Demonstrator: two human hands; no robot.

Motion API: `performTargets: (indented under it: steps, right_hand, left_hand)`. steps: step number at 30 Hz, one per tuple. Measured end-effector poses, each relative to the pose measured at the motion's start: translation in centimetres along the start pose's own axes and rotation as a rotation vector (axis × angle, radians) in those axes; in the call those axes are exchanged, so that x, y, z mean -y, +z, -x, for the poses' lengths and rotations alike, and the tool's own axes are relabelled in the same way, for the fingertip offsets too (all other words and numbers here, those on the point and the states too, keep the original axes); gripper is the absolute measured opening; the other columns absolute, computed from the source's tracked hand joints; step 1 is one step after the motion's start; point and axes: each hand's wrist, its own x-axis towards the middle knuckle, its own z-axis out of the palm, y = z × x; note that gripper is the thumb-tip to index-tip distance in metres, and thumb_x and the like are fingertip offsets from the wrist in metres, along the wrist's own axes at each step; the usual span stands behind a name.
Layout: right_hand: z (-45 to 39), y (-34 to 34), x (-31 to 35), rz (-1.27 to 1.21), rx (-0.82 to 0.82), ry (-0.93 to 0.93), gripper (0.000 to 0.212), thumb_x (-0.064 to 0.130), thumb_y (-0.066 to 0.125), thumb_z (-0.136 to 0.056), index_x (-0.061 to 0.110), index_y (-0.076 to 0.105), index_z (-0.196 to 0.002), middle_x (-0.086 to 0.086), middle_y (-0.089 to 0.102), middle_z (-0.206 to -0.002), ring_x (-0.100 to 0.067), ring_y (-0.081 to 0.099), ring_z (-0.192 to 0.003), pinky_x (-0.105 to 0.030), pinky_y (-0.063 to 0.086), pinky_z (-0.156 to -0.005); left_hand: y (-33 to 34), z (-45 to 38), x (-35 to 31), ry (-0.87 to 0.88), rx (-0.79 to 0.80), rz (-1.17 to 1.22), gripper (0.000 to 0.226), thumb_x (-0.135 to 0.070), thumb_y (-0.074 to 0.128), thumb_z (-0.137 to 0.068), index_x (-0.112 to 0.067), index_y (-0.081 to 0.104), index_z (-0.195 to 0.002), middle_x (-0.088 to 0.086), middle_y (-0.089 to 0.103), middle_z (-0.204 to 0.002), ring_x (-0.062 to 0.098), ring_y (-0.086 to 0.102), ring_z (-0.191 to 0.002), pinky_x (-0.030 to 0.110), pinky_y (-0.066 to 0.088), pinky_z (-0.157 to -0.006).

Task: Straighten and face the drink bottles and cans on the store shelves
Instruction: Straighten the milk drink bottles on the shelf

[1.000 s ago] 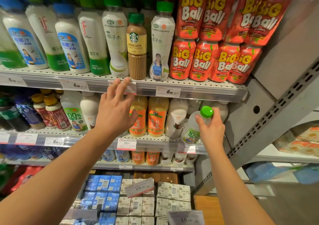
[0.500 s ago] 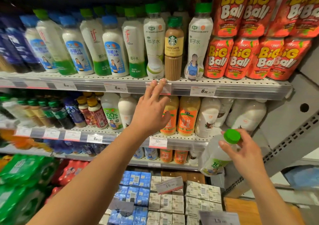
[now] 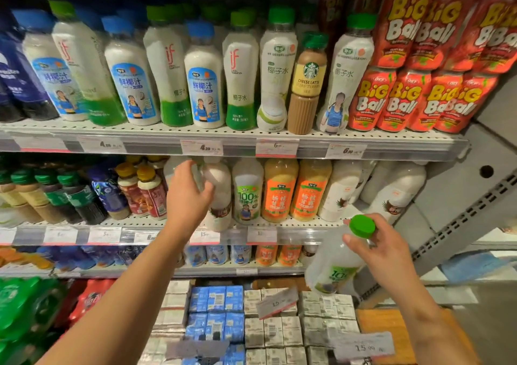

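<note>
While right hand (image 3: 377,255) pinches coconut water bottle (image 3: 333,272) by its neck, body hanging below-left, left hand (image 3: 190,197) against white bottle (image 3: 221,180), grip unclear.

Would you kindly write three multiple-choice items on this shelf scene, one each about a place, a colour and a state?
1. Where does the Cheese Latte bottle stand?
A) between two green-capped white bottles
B) among the bottom cartons
C) beside the orange bottles

2. What colour is the cap of the bottle in the right hand?
A) blue
B) green
C) yellow

3. How is that bottle?
A) standing on a shelf
B) lying flat
C) held tilted in mid-air

Answers: 1 A, white bottles flank it on both sides; 2 B, the cap is bright green; 3 C, the hand grips its neck, clear of any support.
</note>
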Motion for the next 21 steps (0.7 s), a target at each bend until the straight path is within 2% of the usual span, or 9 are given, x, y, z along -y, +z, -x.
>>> performTargets:
  steps: [2,5,6,10,14,18,21]
  right_hand:
    - [0.4,0.3,0.7,-0.066,-0.022,0.016,0.020,0.022,0.079,-0.089,0.029,0.066,-0.103,0.006,0.075,-0.108,-0.015,0.069,-0.104,-0.045,0.055,-0.091]
    - [1.0,0.7,2.1,-0.191,-0.058,0.042,0.019,0.020,0.076,-0.092,0.025,0.067,-0.109,0.006,0.076,-0.110,-0.013,0.071,-0.105,-0.031,0.054,-0.085]
    - [1.2,0.9,2.4,-0.221,-0.069,0.050,0.020,0.020,0.075,-0.092,0.024,0.068,-0.110,0.006,0.077,-0.109,-0.013,0.072,-0.104,-0.030,0.053,-0.085]
    - [1.4,1.5,2.6,-0.227,-0.071,0.051,0.020,0.023,0.078,-0.090,0.029,0.069,-0.107,0.004,0.077,-0.110,-0.016,0.072,-0.104,-0.039,0.055,-0.093]
    - [1.5,2.3,3.0,-0.167,-0.043,0.008,0.022,0.021,0.080,-0.087,0.028,0.069,-0.105,0.004,0.077,-0.108,-0.016,0.072,-0.105,-0.037,0.056,-0.092]
    - [1.6,2.9,3.1,-0.087,-0.030,-0.035,0.023,0.019,0.081,-0.086,0.033,0.068,-0.098,0.005,0.077,-0.105,-0.015,0.072,-0.101,-0.048,0.057,-0.093]
    - [1.5,3.3,3.3,-0.061,-0.019,-0.042,0.021,0.023,0.081,-0.086,0.032,0.068,-0.100,0.007,0.076,-0.104,-0.013,0.071,-0.099,-0.050,0.057,-0.091]
  left_hand:
    - [0.8,-1.1,-0.1,-0.035,0.082,-0.019,0.041,-0.033,0.065,-0.092,-0.010,0.049,-0.122,0.011,0.061,-0.113,0.034,0.060,-0.100,0.042,0.048,-0.076]
    - [1.5,-2.5,-0.3,-0.106,0.100,-0.102,0.049,-0.047,0.066,-0.092,-0.006,0.054,-0.114,0.015,0.068,-0.105,0.039,0.064,-0.096,0.047,0.055,-0.078]
    - [1.6,-3.0,-0.4,-0.117,0.084,-0.136,0.052,-0.052,0.066,-0.090,-0.005,0.056,-0.112,0.017,0.068,-0.104,0.039,0.064,-0.096,0.048,0.056,-0.077]
    - [1.6,-4.6,-1.5,-0.143,0.100,-0.269,0.058,-0.065,0.065,-0.084,-0.007,0.065,-0.092,0.017,0.071,-0.094,0.039,0.065,-0.093,0.043,0.059,-0.075]
    - [0.8,-5.3,-2.2,-0.158,0.160,-0.303,0.064,-0.075,0.062,-0.080,-0.012,0.067,-0.086,0.010,0.069,-0.086,0.034,0.067,-0.082,0.038,0.060,-0.072]
    - [0.6,-3.1,-1.7,-0.091,0.073,-0.198,0.067,-0.080,0.054,-0.080,-0.014,0.066,-0.078,0.006,0.067,-0.077,0.026,0.063,-0.070,0.036,0.056,-0.059]
    - [0.2,0.0,-0.7,-0.001,0.039,-0.030,0.050,-0.075,0.057,-0.085,-0.026,0.064,-0.088,-0.006,0.065,-0.075,0.015,0.062,-0.069,0.031,0.051,-0.057]
